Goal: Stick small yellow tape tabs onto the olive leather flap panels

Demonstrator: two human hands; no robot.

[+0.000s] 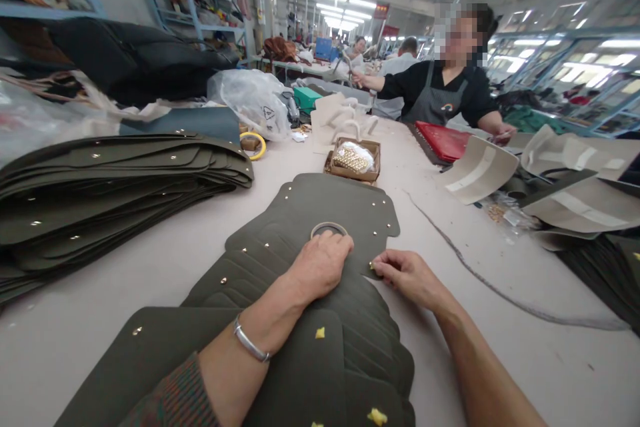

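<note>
Dark olive leather-like panels (340, 197) lie in an overlapping, fanned stack before me, with small gold metal fittings near their edges. My left hand (323, 260) is closed over the near side of a ring that looks like a roll of tape (330, 224), resting on the stack; the fingertips are partly hidden. At the right edge of a panel, my right hand (403, 274) pinches a small yellow-gold piece (371, 266), too small to make out fully. Yellow scraps (377, 416) that look like tape stick to the nearest panels.
A thick pile of olive panels (100, 194) sits left. Beyond the stack are a cardboard box (377, 160) of gold parts and a yellow ring (259, 147). Beige panels (483, 167) and a red tray (443, 140) lie right, near a co-worker (440, 90). A dark cord (470, 267) crosses the table.
</note>
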